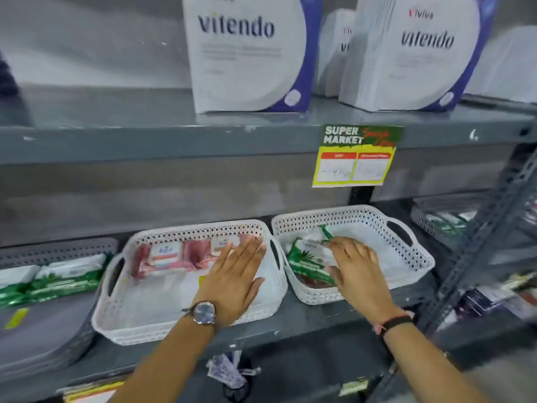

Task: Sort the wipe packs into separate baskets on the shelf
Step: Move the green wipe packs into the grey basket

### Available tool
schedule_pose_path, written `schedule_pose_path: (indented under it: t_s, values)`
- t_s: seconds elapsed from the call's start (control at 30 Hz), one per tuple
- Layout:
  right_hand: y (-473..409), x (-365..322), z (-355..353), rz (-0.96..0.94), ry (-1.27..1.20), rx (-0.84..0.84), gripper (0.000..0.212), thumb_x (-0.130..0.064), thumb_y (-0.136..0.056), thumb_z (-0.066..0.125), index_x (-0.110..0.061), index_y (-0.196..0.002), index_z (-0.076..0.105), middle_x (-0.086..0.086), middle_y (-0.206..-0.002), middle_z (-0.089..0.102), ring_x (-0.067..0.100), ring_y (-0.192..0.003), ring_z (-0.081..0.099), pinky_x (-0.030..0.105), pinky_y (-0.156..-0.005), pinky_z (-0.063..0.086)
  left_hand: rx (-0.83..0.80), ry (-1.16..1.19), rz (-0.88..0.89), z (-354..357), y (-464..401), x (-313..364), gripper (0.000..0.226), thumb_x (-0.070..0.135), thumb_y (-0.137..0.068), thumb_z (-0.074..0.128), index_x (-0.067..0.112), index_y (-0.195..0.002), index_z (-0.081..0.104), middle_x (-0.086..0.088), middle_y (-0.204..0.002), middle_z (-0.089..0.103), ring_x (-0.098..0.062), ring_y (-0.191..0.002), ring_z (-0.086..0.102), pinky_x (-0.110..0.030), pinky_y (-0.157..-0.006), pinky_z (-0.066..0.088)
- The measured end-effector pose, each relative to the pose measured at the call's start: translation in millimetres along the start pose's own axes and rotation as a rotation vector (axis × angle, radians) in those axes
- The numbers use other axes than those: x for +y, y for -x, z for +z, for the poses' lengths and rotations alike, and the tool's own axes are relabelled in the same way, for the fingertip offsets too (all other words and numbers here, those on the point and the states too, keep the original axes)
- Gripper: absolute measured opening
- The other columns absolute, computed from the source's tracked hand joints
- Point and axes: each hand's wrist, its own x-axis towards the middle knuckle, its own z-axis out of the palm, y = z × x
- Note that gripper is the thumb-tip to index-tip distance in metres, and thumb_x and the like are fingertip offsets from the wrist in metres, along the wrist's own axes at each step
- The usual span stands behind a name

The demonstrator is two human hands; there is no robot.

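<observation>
Head view: the sorting is underway. The right hand [359, 266] pinches the green plastic wipe pack [309, 261] inside the right white perforated basket [406, 251]. The left hand [232, 274], flat and empty, hovers over the left white perforated basket [139, 309]; pink wipe packs [168, 255] lie just beyond its fingertips. Next, probably settling the green pack flat.

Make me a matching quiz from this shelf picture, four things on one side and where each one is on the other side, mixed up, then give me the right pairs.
Things:
1. pink wipe packs
2. green wipe pack
3. price sign
4. Vitendo boxes

Places:
A. hanging from the edge of the upper shelf
B. in the right white basket, under the right hand
C. standing on the upper shelf
D. in the left white basket, along its back wall, near the left hand

Pairs: 1-D, 2-B, 3-A, 4-C
</observation>
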Motion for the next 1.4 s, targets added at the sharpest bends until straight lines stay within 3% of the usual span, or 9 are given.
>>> schedule_pose_path:
  t_s: [0.13,0.27,0.47,0.63,0.8,0.87,0.93,1.03,1.4]
  values:
    - [-18,23,24,0.065,-0.075,-0.26,0.068,-0.039,-0.077,0.067,-0.027,-0.136,0.034,0.005,-0.141,0.043,0.025,-0.133,0.033,0.04,-0.11,0.025,-0.126,0.017,0.047,39,-17,9,0.044,0.031,-0.084,0.062,0.001,-0.116,0.058,-0.016,-0.119,0.062,-0.033,-0.106,0.059,-0.052,-0.075,0.052]
    - [-35,33,39,0.057,-0.14,-0.365,0.079,-0.05,-0.067,0.068,-0.034,-0.134,0.03,0.005,-0.135,0.052,0.027,-0.123,0.048,0.044,-0.102,0.036,-0.377,0.127,0.039,68,-28,12,0.057,0.033,-0.095,0.045,0.005,-0.139,0.023,-0.011,-0.149,0.018,-0.029,-0.137,0.019,-0.043,-0.112,0.012]
    - [-33,32,47,0.066,-0.09,-0.257,0.079,-0.051,-0.063,0.07,-0.032,-0.131,0.035,0.006,-0.115,0.066,0.029,-0.106,0.057,0.041,-0.089,0.044,-0.265,0.083,0.106,80,-20,14,0.054,0.029,-0.072,0.076,0.003,-0.116,0.058,-0.014,-0.121,0.061,-0.031,-0.109,0.058,-0.054,-0.078,0.05]
    - [-30,17,34,0.087,-0.103,-0.092,0.072,-0.038,-0.06,0.077,-0.021,-0.124,0.05,0.014,-0.086,0.072,0.034,-0.09,0.063,0.044,-0.081,0.046,-0.234,0.181,0.071,77,-18,12,0.052,0.029,-0.088,0.059,0.003,-0.13,0.043,-0.014,-0.139,0.042,-0.033,-0.127,0.038,-0.056,-0.102,0.023]
    - [-43,-15,9,0.137,-0.151,0.106,0.063,-0.038,-0.06,0.078,-0.01,-0.113,0.06,0.024,-0.075,0.07,0.042,-0.082,0.064,0.052,-0.077,0.05,-0.226,0.156,-0.073,49,15,-28,0.052,0.038,-0.095,0.036,0.006,-0.135,0.036,-0.011,-0.144,0.036,-0.029,-0.133,0.029,-0.053,-0.106,0.004]
    - [-52,-50,1,0.118,-0.251,0.137,0.059,-0.041,-0.06,0.073,-0.01,-0.109,0.061,0.024,-0.075,0.069,0.041,-0.075,0.063,0.05,-0.074,0.05,-0.233,0.099,-0.13,28,44,-61,0.055,0.042,-0.096,0.024,0.003,-0.128,0.046,-0.015,-0.135,0.049,-0.032,-0.124,0.043,-0.057,-0.1,0.028]
    - [-62,-96,1,0.057,-0.396,0.128,0.056,-0.042,-0.061,0.071,-0.013,-0.108,0.06,0.018,-0.075,0.069,0.035,-0.071,0.062,0.044,-0.07,0.049,-0.265,0.097,-0.233,3,82,-99,0.07,0.046,-0.096,0.007,-0.001,-0.119,0.055,-0.019,-0.122,0.059,-0.038,-0.111,0.054,-0.055,-0.085,0.045]
    - [-74,-178,14,-0.055,-0.568,0.094,0.051,-0.029,-0.061,0.082,-0.01,-0.102,0.059,0.015,-0.079,0.068,0.033,-0.071,0.061,0.038,-0.067,0.046,-0.23,0.029,-0.396,-31,147,-154,0.078,0.049,-0.095,0.005,-0.006,-0.117,0.055,-0.025,-0.121,0.058,-0.045,-0.111,0.052,-0.037,-0.104,0.02]
    - [-95,-445,107,-0.494,-0.581,-0.153,0.042,-0.032,-0.071,0.07,-0.013,-0.106,0.057,0.013,-0.104,0.068,0.035,-0.102,0.056,0.044,-0.09,0.041,-0.278,-0.073,-0.679,-86,325,-263,0.085,0.054,-0.093,0.003,-0.009,-0.115,0.055,-0.029,-0.121,0.055,-0.051,-0.109,0.05,-0.015,-0.106,-0.004]
